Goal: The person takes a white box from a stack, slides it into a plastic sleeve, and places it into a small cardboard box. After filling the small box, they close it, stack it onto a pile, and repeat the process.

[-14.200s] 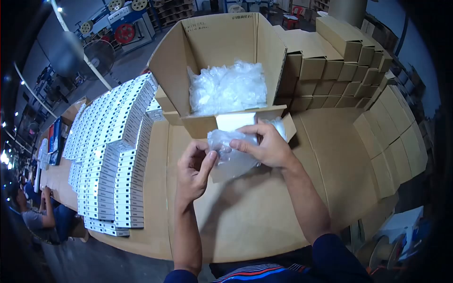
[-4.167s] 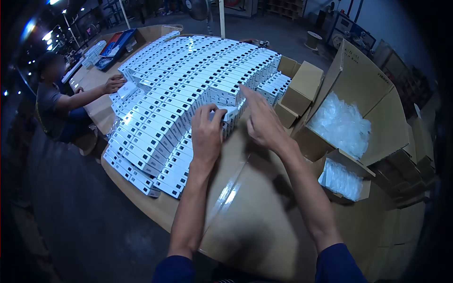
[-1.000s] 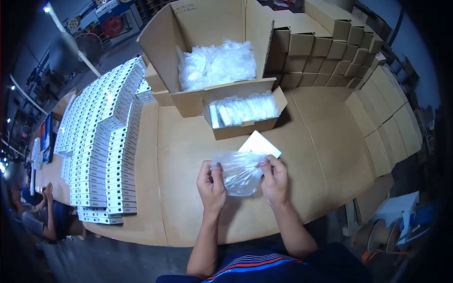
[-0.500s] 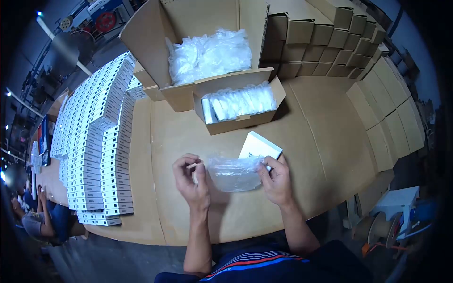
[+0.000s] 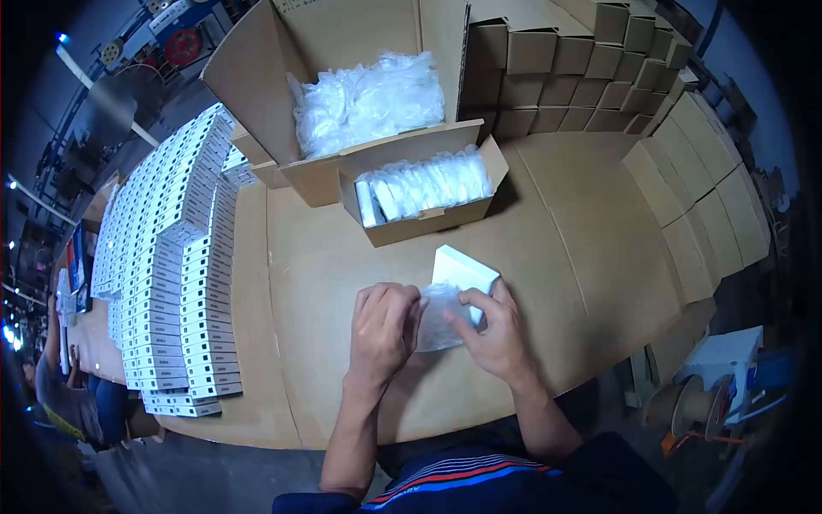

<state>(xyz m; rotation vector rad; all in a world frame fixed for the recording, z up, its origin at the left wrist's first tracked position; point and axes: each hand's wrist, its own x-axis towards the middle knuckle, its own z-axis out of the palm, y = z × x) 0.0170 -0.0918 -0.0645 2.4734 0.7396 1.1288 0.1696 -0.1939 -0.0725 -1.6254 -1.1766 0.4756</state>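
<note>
A small clear plastic bag [image 5: 437, 321] hangs between my hands, low over the cardboard-covered tabletop. My left hand [image 5: 383, 330] is closed, its fingertips pinching the bag at its upper left edge. A flat white box [image 5: 462, 269] stands tilted just behind the bag, its lower part overlapped by the plastic. My right hand [image 5: 498, 336] grips this box at its right side, with thumb and index finger in front, over the bag, and the other fingers partly hidden behind. Beyond them sits an open carton [image 5: 428, 227] filled with a row of plastic-wrapped white boxes.
A large open carton [image 5: 244, 73] full of clear plastic bags [image 5: 368, 103] stands at the back. Tall stacks of white boxes [image 5: 163, 274] line the left. Brown cartons [image 5: 565, 86] are piled at the back right. Another person [image 5: 73, 394] sits at the far left.
My left hand has closed and moved right onto the bag. The bag is now bunched closer to the white box, which has tilted up in my right hand.
</note>
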